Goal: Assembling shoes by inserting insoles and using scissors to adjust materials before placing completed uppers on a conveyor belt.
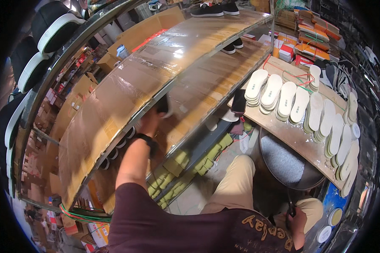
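Observation:
My left hand (150, 121) reaches in between two shelf boards, with a dark band on its wrist. Its fingers are closed on a black shoe (163, 104) with a pale sole edge, partly hidden by the upper board. More shoes with white soles (114, 152) stand on the lower level beside my forearm. Down at the right, near my knee, my right hand (298, 221) is wrapped round a black-handled tool (290, 209) whose kind I cannot make out. Beside it stands a dark round bin (264, 162) containing pale grey-white material (280, 158).
The upper shelf board (114, 99), wrapped in clear film, overhangs the lower board (198, 99). Stacks of white insoles (286, 99) line a wooden table (268, 116) on the right, with a dark phone (239, 101) at its corner. Black shoes (207, 10) stand at the far shelf end.

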Demonstrator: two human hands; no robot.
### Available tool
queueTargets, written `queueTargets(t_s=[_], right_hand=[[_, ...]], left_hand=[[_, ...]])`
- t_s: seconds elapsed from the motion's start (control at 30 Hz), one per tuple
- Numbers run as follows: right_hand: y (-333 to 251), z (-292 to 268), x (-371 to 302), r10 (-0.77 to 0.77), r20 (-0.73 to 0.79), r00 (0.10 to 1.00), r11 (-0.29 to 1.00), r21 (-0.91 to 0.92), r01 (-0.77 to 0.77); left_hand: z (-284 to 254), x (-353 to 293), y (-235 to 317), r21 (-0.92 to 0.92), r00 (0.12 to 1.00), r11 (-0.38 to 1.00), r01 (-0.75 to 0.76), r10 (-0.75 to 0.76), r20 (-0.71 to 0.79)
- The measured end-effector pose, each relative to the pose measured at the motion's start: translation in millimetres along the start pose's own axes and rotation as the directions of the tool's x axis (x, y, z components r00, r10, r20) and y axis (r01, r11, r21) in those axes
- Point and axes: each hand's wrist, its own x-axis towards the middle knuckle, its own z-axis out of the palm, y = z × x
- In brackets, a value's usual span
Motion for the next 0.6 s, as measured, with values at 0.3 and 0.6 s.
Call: queueTargets(t_s=[0.3,0.6], right_hand=[[-21.1,-14.1,-0.8,0.03,0.043,0.999,0.992,-0.12,-0.025],[-5.1,-35.2,-18.3,0.156,-0.125,0.98,0.983,-0.083,-0.167]], left_hand=[[36.4,9.6,55.2,0.001,0.999,1.0,0.02,-0.02,-0.045],[117.5,-160.8,346.4,-0.594,0.636,0.492,-0.637,0.771,-0.044]])
